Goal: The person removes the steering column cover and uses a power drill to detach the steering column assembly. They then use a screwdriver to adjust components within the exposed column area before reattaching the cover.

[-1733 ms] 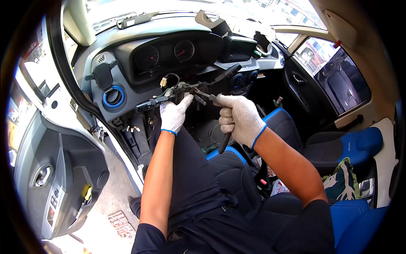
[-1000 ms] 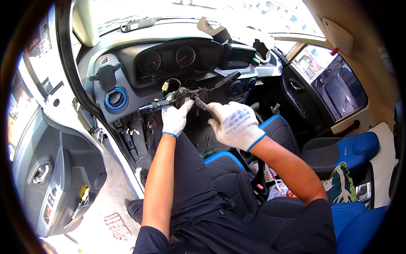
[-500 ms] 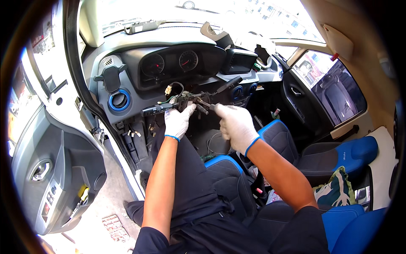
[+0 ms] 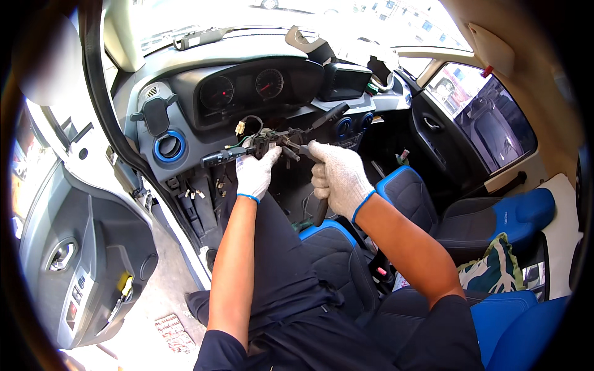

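My left hand [image 4: 254, 175], in a white knit glove with a blue cuff, is closed on the left part of the steering column switch assembly [image 4: 266, 141]. Dark stalks stick out from this assembly, a left one [image 4: 219, 158] and a right one [image 4: 329, 115]. Gloved likewise, my right hand [image 4: 340, 179] is wrapped round a dark-handled tool [image 4: 321, 213]. Its handle hangs out below my fist, and a metal shaft [image 4: 292, 144] points left at the column's middle. Whether its tip sits in a fastener is too small to tell.
Behind the column stands the instrument cluster [image 4: 242, 91]. A yellowish connector [image 4: 240, 128] on wires rises beside the assembly. A loose beige-and-dark trim piece [image 4: 306, 43] lies on the dashboard. The driver's door [image 4: 86, 247] hangs open at left; blue-and-black seats [image 4: 411, 201] are at right.
My right fist has turned, so the tool's dark handle now shows below it. My left hand keeps its hold on the switch assembly. The whole view has shifted slightly.
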Tool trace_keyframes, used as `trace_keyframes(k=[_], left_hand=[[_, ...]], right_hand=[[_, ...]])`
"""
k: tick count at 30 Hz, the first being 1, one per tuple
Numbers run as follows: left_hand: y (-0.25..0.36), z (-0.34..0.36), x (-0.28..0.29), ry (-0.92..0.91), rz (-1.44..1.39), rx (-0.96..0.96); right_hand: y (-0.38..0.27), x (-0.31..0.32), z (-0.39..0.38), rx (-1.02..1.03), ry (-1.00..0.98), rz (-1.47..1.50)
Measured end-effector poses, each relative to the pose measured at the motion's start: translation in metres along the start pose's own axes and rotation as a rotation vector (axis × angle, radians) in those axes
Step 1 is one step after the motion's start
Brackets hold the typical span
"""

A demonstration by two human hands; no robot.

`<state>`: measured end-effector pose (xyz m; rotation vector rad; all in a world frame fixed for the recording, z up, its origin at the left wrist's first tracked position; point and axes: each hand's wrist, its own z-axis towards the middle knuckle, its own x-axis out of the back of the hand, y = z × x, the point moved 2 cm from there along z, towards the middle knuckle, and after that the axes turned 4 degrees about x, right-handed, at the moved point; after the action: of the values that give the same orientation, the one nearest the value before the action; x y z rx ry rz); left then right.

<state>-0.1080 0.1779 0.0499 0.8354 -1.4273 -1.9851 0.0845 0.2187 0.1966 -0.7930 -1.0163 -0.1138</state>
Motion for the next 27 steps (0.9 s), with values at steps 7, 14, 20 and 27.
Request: trace_keyframes(k=[7, 14, 20, 27], left_hand=[[-0.003, 0.002, 0.009, 0.049, 0.002, 0.010], [0.001, -0.001, 0.004, 0.030, -0.061, -0.009], [0.008, -0.004, 0.006, 0.034, -0.013, 0.067], [0.004, -0.003, 0.001, 0.069, -0.052, 0.052]], right_hand=[[-0.017, 0.019, -0.003, 0.831, -0.216, -0.956], [-0.002, 0.003, 0.000, -0.638, -0.051, 1.027], [-0.015, 0.023, -0.003, 0.634, -0.190, -0.822], [-0.015, 0.014, 0.003, 0.108, -0.009, -0.023]])
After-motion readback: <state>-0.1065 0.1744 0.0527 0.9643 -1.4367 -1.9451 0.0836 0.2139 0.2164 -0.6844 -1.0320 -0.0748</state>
